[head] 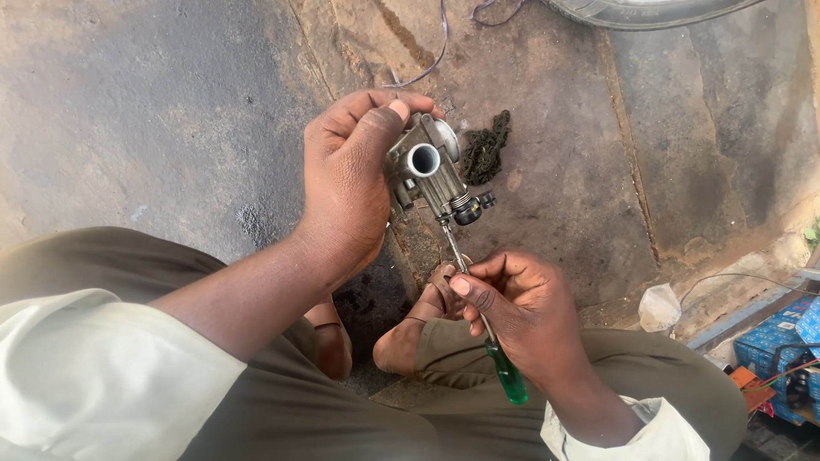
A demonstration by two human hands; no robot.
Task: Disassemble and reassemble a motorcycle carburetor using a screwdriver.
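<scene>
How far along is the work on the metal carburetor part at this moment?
Done: the carburetor is off any machine, held up in the left hand. In hand: the right hand sets a green-handled screwdriver tip against its underside. Left: the part looks still assembled; how far the screw has turned cannot be told.

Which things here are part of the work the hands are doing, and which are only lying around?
In use:
- grey metal carburettor with a round opening, held by the left hand
- screwdriver with a green translucent handle, held by the right hand, tip at the carburettor

Lying about:
- dark greasy chain heap
- black tyre
- blue cardboard boxes
- crumpled clear plastic bag
</scene>
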